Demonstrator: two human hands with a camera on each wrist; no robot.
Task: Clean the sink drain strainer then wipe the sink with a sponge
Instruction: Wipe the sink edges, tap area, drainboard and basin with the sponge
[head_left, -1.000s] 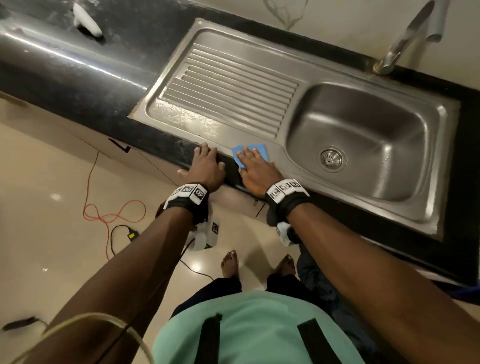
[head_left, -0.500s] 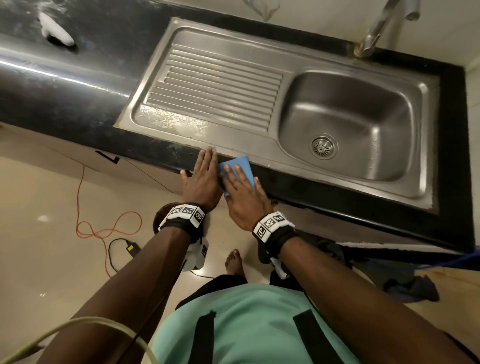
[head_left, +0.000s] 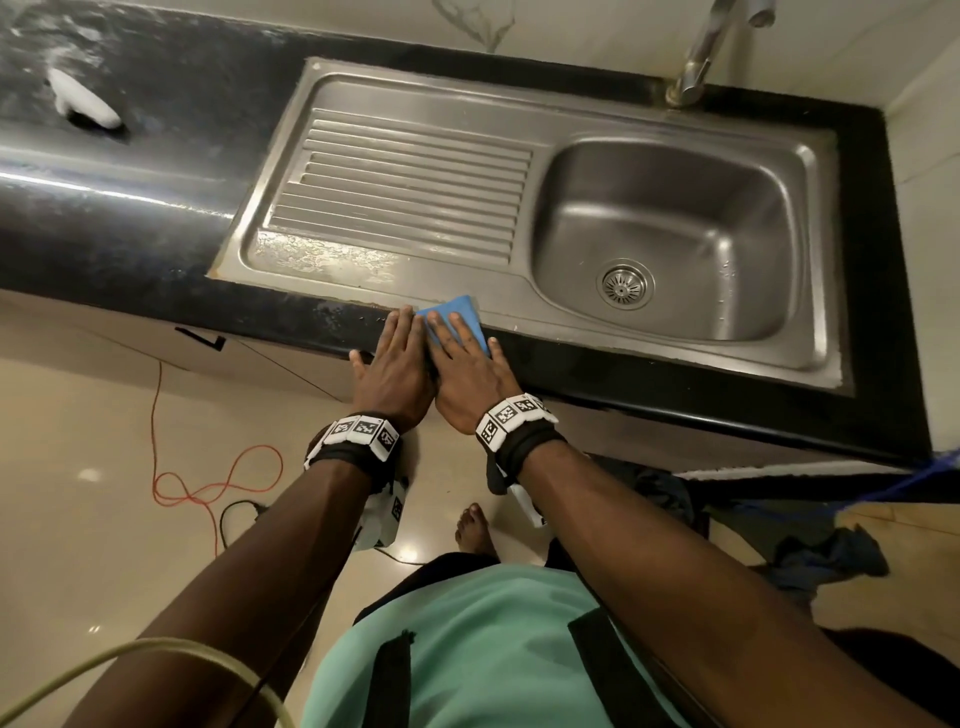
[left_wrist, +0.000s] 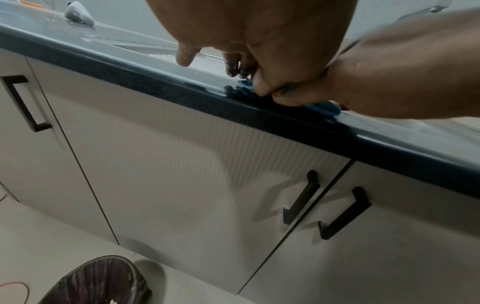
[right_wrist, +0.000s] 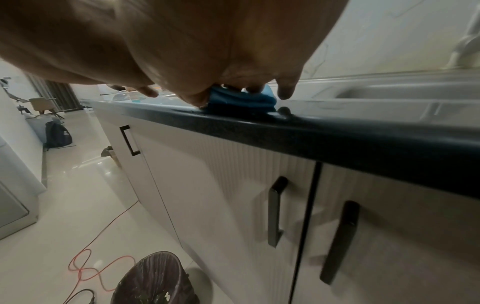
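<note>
while the right hand (head_left: 470, 369) presses flat fingers on the blue sponge (head_left: 457, 317) at the sink's (head_left: 571, 332) front edge, the left hand (head_left: 392, 366) lies flat just beside; the strainer (head_left: 625, 285) sits ahead-right (right hand nearer).

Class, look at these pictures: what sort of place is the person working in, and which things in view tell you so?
Most likely a home kitchen. A stainless steel sink with a ribbed drainboard and a tap is set into a dark countertop, with handled cabinet doors below.
</note>
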